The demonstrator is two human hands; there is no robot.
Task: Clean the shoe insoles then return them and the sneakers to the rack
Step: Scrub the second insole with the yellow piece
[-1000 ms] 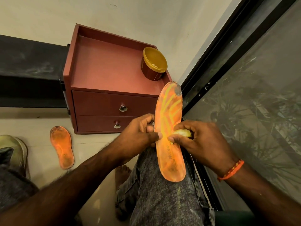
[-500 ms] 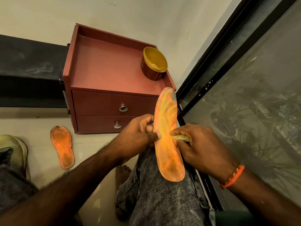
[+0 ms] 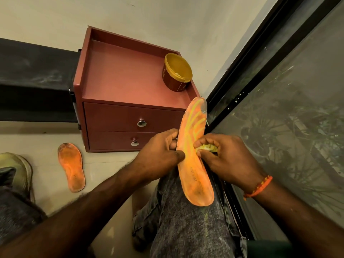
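Left hand (image 3: pixel 160 151) grips the orange insole (image 3: pixel 195 161) propped on the knee, right hand (image 3: pixel 223 157) pinches a yellow cloth (image 3: pixel 207 147) against it, second insole (image 3: pixel 71 167) lying on the floor (image 3: pixel 46 138).

Held insole (image 3: pixel 193 164): between the hands, left hand (image 3: pixel 158 155) on its left edge, right hand (image 3: pixel 225 159) on its right, lying on the knee (image 3: pixel 186 220).
Cloth (image 3: pixel 207 147): in the right hand, against the insole.
Cabinet (image 3: pixel 121 86): beyond the hands.
Tub (image 3: pixel 176 73): on the cabinet, beyond the hands.
Second insole (image 3: pixel 71 167): on the floor (image 3: pixel 46 138), left of the hands.
Sneaker (image 3: pixel 16 168): farther left.
Window (image 3: pixel 288 127): right of the hands.
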